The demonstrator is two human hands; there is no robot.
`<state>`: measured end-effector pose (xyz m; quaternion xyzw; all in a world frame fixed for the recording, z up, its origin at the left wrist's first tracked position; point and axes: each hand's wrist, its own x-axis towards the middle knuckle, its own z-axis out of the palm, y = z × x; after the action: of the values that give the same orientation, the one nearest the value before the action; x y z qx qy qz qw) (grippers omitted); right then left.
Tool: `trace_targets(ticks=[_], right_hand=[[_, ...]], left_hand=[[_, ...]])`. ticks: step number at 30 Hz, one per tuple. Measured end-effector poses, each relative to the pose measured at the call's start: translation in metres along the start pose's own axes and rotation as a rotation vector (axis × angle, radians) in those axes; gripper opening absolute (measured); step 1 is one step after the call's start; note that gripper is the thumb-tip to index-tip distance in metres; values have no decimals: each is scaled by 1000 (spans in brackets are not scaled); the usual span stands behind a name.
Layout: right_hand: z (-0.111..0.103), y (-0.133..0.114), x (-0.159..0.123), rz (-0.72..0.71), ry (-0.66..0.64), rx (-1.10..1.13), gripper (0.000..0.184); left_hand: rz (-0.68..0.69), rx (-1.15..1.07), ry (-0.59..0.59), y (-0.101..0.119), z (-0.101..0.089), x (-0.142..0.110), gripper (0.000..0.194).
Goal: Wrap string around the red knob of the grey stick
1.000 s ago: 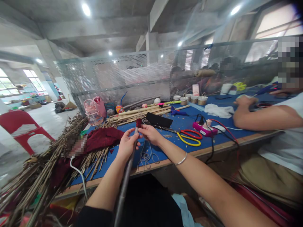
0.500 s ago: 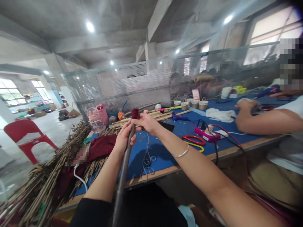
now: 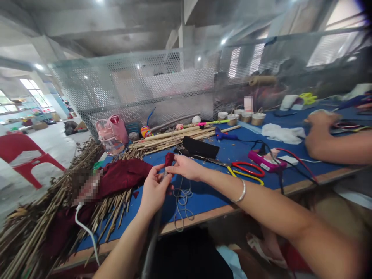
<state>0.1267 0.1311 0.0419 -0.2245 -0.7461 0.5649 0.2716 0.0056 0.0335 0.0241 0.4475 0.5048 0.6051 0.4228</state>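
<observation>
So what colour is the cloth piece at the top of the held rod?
The cloth piece is dark red, clearest in the head view.

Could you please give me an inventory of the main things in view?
Table: one, blue, in front
Rod: one, grey, centre foreground
Cloth wrap: one, maroon, rod's top
Large cloth: one, maroon, table's left
Cord: one tangle, grey, near edge
Scissors: one pair, red-yellow handles, centre-right
Power strip: one, magenta, right of scissors
Pale sticks: several, tan, table's back
Dry stems: many, brown, left side
Chair: one, red, far left
Left hand: one, bare, around rod
Right hand: one, bare, at cloth wrap
</observation>
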Motion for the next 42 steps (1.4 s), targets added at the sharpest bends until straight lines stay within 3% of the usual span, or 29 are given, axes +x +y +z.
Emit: trace_targets(ticks=[5, 11, 20, 25, 34, 38, 42], right_hand=[[-6, -5, 1, 31, -49, 165, 30], [-12, -1, -6, 31, -111, 283, 24], [-14, 12, -7, 168, -70, 531, 27], [-14, 18, -4, 207, -83, 472, 24], [-16, 18, 1, 167, -77, 316, 32], [-18, 18, -1, 90, -25, 249, 29], [-15, 19, -3, 119, -33, 257, 33]], left_hand=[[-77, -34, 24, 14, -4, 9, 44], [-128, 1, 41, 14, 0, 7, 37], [-207, 33, 60, 14, 5, 8, 37], [-256, -12, 104, 12, 1, 13, 40], [-439, -213, -48, 17, -12, 13, 36], [-426, -195, -63, 16, -15, 13, 36], [-399, -196, -33, 19, -11, 12, 35]])
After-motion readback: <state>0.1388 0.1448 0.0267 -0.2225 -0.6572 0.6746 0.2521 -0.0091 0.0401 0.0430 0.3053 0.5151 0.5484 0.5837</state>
